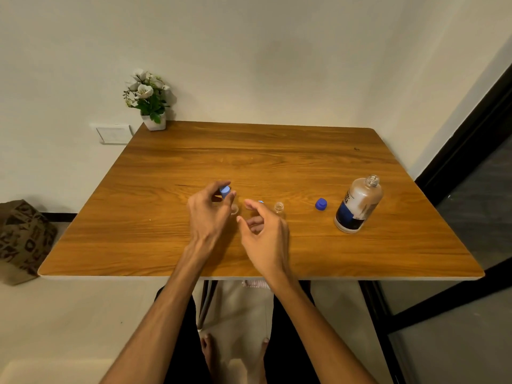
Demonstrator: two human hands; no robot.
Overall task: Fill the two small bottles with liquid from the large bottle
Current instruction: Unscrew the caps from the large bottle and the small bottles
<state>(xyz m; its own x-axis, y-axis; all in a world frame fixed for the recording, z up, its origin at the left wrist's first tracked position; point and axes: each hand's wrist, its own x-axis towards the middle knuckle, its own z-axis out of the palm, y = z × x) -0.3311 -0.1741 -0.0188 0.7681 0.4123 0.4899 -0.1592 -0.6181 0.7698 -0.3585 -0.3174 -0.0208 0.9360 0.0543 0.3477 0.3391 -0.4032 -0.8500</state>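
The left hand (212, 214) pinches a small blue cap (225, 190) in its grip, mid-table (138, 245). The right hand (264, 231) hovers beside it, fingers loosely spread, empty. One small bottle (279, 207) stands open just beyond it; the uncapped large bottle (358, 205) stands near the right edge, its blue cap (321, 204) between them.

Large bottle (357, 205) standing uncapped at the table's right, dark blue and white label with pale lettering running sideways, too small and blurred to read, brown bag (23, 239) on the floor, dark printed pattern, illegible
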